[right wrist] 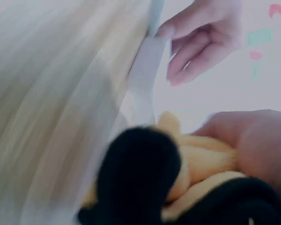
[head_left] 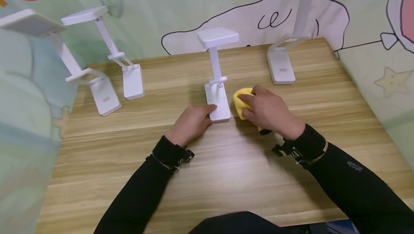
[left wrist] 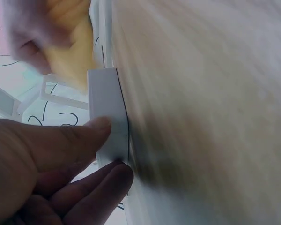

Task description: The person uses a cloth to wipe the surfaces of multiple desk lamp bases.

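A white desk lamp [head_left: 222,106] stands at the middle of the wooden table, its flat head raised on a jointed arm. My left hand [head_left: 191,124] pinches the front left corner of its base; in the left wrist view, thumb and fingers lie on the base [left wrist: 105,93]. Just right of the lamp, my right hand [head_left: 270,110] grips a bunched yellow cloth [head_left: 240,101]. Close up in the right wrist view, the cloth [right wrist: 206,159] shows dark edging. It looks blurred beside the base in the left wrist view. Part of the cloth is hidden under my fingers.
Two more white desk lamps stand at the left, one nearer [head_left: 105,97] and one farther back [head_left: 133,83]. Another lamp [head_left: 280,67] is at the back right. Printed curtains close in the wooden table [head_left: 113,176] at the back and sides.
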A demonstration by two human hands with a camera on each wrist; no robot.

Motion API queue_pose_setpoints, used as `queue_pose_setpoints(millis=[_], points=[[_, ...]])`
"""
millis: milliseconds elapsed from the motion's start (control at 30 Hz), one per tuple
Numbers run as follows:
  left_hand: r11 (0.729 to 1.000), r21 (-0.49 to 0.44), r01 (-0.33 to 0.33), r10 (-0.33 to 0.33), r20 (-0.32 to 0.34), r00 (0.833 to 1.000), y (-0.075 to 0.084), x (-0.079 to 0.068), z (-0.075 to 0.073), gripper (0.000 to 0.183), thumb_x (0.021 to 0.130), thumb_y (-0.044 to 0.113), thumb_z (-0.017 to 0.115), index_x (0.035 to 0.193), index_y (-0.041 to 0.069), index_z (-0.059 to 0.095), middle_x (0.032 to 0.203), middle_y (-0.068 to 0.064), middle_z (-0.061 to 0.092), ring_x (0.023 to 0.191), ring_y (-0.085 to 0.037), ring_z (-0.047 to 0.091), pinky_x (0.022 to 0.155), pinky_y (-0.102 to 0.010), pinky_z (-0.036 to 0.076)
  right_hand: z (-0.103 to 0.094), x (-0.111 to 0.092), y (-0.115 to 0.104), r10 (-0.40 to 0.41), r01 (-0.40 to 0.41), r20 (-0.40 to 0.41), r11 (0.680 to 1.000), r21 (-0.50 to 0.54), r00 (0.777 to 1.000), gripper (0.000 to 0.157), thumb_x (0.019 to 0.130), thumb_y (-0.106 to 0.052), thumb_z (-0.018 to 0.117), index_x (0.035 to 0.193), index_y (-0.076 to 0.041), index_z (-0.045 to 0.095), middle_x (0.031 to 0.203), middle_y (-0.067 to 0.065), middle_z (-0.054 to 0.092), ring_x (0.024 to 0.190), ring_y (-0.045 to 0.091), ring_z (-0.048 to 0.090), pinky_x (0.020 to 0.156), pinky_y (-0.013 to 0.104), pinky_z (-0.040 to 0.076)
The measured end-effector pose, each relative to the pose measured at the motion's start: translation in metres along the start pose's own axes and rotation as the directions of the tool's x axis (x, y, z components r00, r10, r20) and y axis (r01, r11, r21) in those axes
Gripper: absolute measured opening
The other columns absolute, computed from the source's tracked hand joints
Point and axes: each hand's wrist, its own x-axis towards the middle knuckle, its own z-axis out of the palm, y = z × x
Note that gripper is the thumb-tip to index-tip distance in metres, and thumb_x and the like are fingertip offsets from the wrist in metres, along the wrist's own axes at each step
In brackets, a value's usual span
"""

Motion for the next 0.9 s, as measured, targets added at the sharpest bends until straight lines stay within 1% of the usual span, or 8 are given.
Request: queue_pose_setpoints(millis=[100,200,333,467,600,733,833,900], points=[[1.000,-0.012,-0.002,0.002,-0.003,1.000,0.000,0.001,0.001,0.033,0.090,0.022,0.068,0.122,0.013,0.062,0.101,0.000,0.069,0.083,-0.012,0.059,0.074,-0.032,0.052,0.009,0.007,-0.012,-0.095,0.097,-0.033,0.991,0.089,0.995,0.042,0.090,-0.030,0.060,0.127,-0.011,0.061,0.104,0.019,0.056,0.088,0.027,0.051,0.068,0.041,0.050],[1.000,-0.017,0.003,-0.003,-0.002,1.000,0.002,0.002,0.002,0.036,0.090,0.025,0.068,0.124,0.013,0.062,0.106,0.000,0.069,0.085,-0.011,0.060,0.076,-0.032,0.053,0.019,0.011,-0.020,-0.116,0.116,-0.009,0.985,0.127,0.993,0.036,0.091,-0.031,0.059,0.121,-0.011,0.063,0.102,0.018,0.054,0.086,0.026,0.051,0.068,0.041,0.050],[1.000,-0.010,0.028,-0.028,0.009,1.000,0.004,0.002,0.001,0.039,0.090,0.023,0.068,0.127,0.012,0.061,0.113,-0.002,0.069,0.088,-0.011,0.060,0.078,-0.032,0.053,0.022,0.018,-0.012,-0.031,0.031,-0.005,0.993,0.116,1.000,0.036,0.090,-0.028,0.058,0.122,-0.013,0.066,0.102,0.017,0.054,0.085,0.025,0.049,0.064,0.039,0.048],[0.999,-0.001,0.052,-0.052,0.012,0.999,0.004,0.002,0.001,0.039,0.089,0.022,0.069,0.126,0.012,0.061,0.113,-0.002,0.069,0.087,-0.010,0.059,0.077,-0.031,0.052,0.024,0.031,-0.006,0.001,0.001,-0.019,0.995,0.098,1.000,0.042,0.092,-0.025,0.054,0.130,-0.012,0.062,0.100,0.016,0.057,0.084,0.025,0.046,0.061,0.035,0.045],[0.998,-0.007,0.069,-0.069,0.011,0.998,0.003,0.000,0.001,0.041,0.089,0.022,0.069,0.128,0.010,0.060,0.113,-0.005,0.069,0.084,-0.011,0.059,0.074,-0.031,0.052,0.027,0.048,-0.006,0.021,-0.018,-0.022,0.993,0.114,1.000,0.042,0.092,-0.024,0.052,0.131,-0.010,0.060,0.094,0.014,0.058,0.081,0.024,0.044,0.057,0.033,0.041],[0.996,-0.018,0.083,-0.082,0.014,0.997,0.003,0.000,0.000,0.042,0.089,0.022,0.070,0.128,0.010,0.060,0.114,-0.005,0.069,0.085,-0.012,0.060,0.076,-0.031,0.053,0.026,0.050,-0.007,0.001,-0.006,0.034,0.986,0.166,0.999,0.044,0.092,-0.025,0.053,0.133,-0.011,0.059,0.099,0.015,0.057,0.082,0.023,0.045,0.058,0.032,0.042],[0.996,-0.016,0.086,-0.086,0.020,0.996,0.004,0.000,0.001,0.041,0.090,0.023,0.069,0.128,0.011,0.060,0.113,-0.004,0.069,0.085,-0.012,0.059,0.076,-0.031,0.053,0.021,0.038,-0.007,-0.057,0.030,0.108,0.972,0.235,0.992,0.045,0.091,-0.027,0.055,0.134,-0.014,0.058,0.104,0.015,0.054,0.081,0.022,0.047,0.060,0.032,0.043],[0.997,-0.014,0.079,-0.078,0.022,0.997,0.006,0.001,0.000,0.042,0.090,0.024,0.069,0.129,0.011,0.059,0.113,-0.004,0.069,0.084,-0.012,0.058,0.075,-0.031,0.052,0.016,0.029,-0.003,-0.089,0.035,0.162,0.951,0.308,0.983,0.045,0.090,-0.026,0.059,0.133,-0.014,0.058,0.107,0.014,0.052,0.081,0.022,0.048,0.061,0.032,0.043]])
